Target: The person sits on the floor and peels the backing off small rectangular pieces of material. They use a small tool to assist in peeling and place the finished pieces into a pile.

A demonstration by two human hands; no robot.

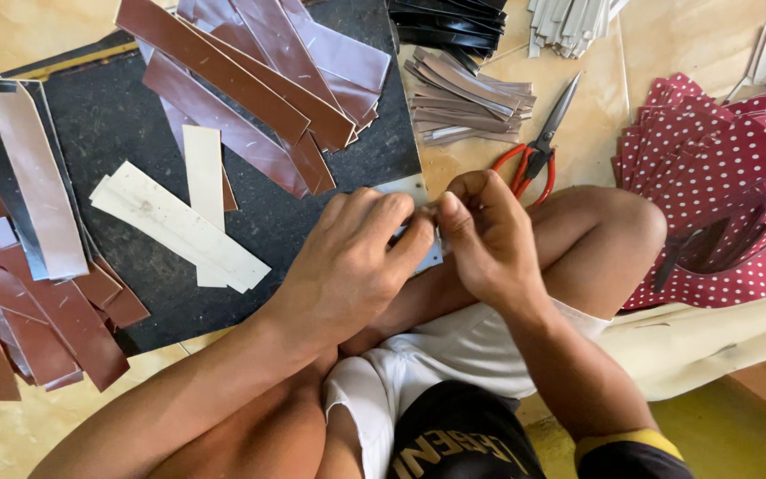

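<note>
You sit on a tan tiled floor [37, 35] with a dark mat [312, 204] of brown strips [223, 66] ahead, your left hand [352, 257] and right hand [480, 235] pinching together on what seems a small pale strip [425, 257], red-handled scissors [538, 151] just beyond.

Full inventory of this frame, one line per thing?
Dark mat: one, black, on the floor at left.
Brown strips: many, glossy brown, piled on the mat's top and at its left edge.
Cream strips: about two, crossed, mid-mat.
Grey strips: one stack, on the floor at top centre.
Black strips: one bundle, top edge.
Scissors: one, red handles, on the floor above the knee.
Dotted pieces: a pile, red with white dots, right.
Small strip: one, pale, pinched between both hands.
Left hand: centre, gripping the strip.
Right hand: centre, gripping it too.
</note>
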